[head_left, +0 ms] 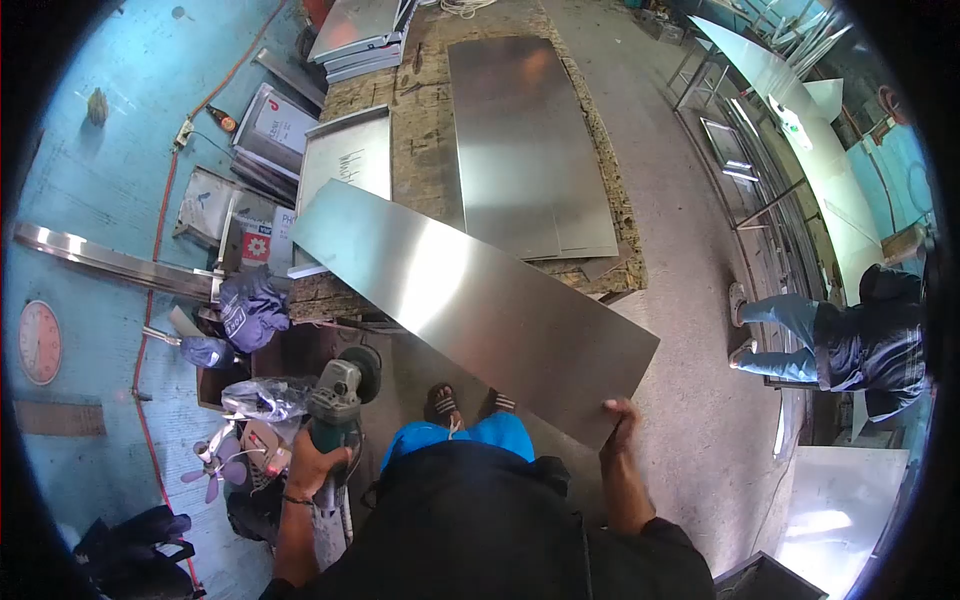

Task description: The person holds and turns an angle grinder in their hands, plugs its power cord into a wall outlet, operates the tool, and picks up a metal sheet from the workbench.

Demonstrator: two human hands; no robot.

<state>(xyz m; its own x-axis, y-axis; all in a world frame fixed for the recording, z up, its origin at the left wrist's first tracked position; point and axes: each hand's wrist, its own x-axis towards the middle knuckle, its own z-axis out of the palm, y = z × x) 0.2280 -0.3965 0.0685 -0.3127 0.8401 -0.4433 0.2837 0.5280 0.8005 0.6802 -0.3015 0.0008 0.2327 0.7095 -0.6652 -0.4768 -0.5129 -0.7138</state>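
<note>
My left hand (316, 462) is closed round the green body of an angle grinder (338, 392), its disc pointing up and away from me. My right hand (622, 430) grips the near right end of a long shiny metal sheet (470, 305), thumb on its upper face and fingers hidden behind the edge. The sheet slants across in front of me, its far left end over the wooden workbench (420, 150). A second, larger metal sheet (525, 150) lies flat on the bench beyond it.
A shallow metal tray (348, 150) and stacked metal panels (360, 40) rest on the bench. A fan (215, 465) and plastic-wrapped items (265, 398) crowd my left side. Another person (830, 335) stands at the right, near a long rack (745, 180) and a leaning sheet (840, 510).
</note>
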